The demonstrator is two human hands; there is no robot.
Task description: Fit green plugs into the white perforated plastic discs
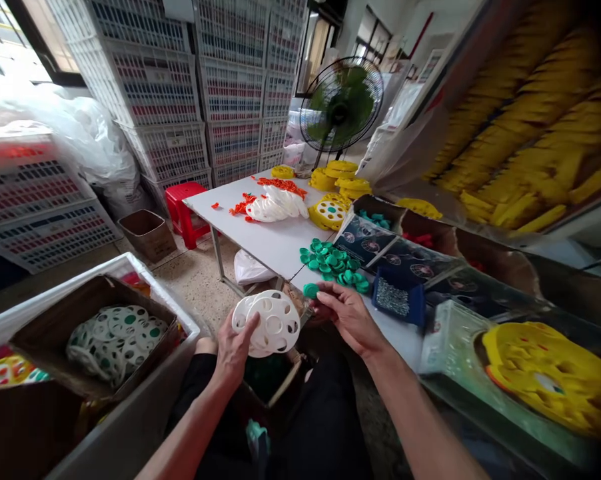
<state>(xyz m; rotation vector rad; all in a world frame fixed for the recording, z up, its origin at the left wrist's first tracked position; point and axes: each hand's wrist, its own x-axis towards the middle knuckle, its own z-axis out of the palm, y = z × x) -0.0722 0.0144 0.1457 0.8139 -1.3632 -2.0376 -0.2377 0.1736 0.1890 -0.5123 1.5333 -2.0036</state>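
Note:
My left hand [236, 343] grips a round white plastic disc with several holes [270, 321], held up over my lap. My right hand [344, 313] pinches a small green cap [311, 290] just right of the disc, at the table's near edge. A heap of the same green caps [333, 262] lies on the white table [260, 230] just beyond that hand. A cardboard box [55, 333] at my left holds several white discs fitted with green caps [114, 340].
Farther along the table lie white discs [275, 205], orange pieces [280, 187] and yellow discs [340, 175]. A fan [341, 103] stands behind. White crates [170, 100] are stacked along the wall. A red stool [186, 210] and a small box [148, 233] stand on the floor.

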